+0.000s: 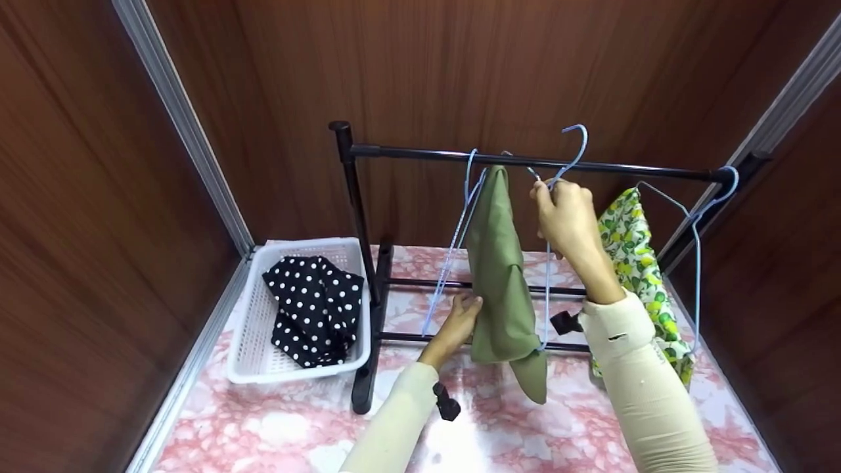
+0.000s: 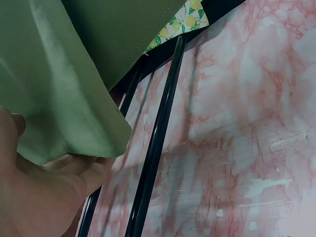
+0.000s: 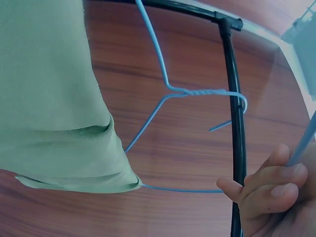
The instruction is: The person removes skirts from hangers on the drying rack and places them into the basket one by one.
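My right hand grips a blue wire hanger just below its hook, which rises above the rack's top rod. Green cloth hangs in folds over this hanger, its lower edge well above the floor. Low on the cloth's left side is my left hand. The left wrist view shows that thumb in front of the green cloth and the fingers behind, pinching its bottom edge. In the right wrist view, curled fingers hold the hanger wire. Another blue hanger, bare, hooks on the rod left of the cloth.
The black rack spans the booth. A white basket at left contains a black polka-dot cloth. Lemon-print cloth hangs from a hanger at the right end. Brown wood-grain walls surround the pink marbled surface.
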Demonstrator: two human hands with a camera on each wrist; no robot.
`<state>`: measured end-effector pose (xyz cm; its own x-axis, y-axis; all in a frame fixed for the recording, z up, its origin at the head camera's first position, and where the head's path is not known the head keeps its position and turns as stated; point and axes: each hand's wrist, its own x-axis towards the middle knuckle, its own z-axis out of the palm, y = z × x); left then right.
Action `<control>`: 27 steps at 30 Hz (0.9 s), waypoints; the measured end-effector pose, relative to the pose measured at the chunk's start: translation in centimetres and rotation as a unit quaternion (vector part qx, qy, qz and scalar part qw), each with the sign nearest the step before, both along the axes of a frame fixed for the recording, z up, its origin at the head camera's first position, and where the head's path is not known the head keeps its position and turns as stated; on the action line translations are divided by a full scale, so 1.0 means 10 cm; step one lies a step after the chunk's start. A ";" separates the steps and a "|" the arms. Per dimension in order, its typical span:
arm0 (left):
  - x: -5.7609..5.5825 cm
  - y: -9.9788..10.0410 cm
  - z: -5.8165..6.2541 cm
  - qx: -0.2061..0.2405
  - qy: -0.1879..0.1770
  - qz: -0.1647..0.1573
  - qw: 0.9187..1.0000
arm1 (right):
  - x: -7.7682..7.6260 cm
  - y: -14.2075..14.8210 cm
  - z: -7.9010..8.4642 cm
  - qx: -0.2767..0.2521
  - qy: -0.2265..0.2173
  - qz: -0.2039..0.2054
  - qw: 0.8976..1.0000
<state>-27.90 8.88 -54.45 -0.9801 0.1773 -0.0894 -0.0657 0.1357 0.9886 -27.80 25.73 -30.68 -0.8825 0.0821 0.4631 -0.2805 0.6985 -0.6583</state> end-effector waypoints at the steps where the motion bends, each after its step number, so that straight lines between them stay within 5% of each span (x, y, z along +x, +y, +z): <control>1: 0.00 -0.01 0.00 0.005 0.001 0.002 1.000 | 0.00 0.00 0.00 -0.001 -0.001 0.000 1.000; 9: -0.01 -0.11 0.00 0.039 0.021 0.036 0.998 | 0.00 0.03 -0.02 0.010 0.003 -0.009 1.000; 16: -0.05 -0.31 0.00 0.026 0.043 0.045 0.998 | 0.01 0.08 -0.05 0.002 -0.008 -0.015 1.000; 20: -0.10 -0.39 -0.02 0.110 0.000 0.039 0.993 | 0.01 0.10 -0.07 0.006 0.004 -0.017 1.000; 27: -0.17 -0.47 -0.04 0.230 -0.049 0.059 0.970 | 0.01 0.09 -0.10 0.004 0.002 -0.013 1.000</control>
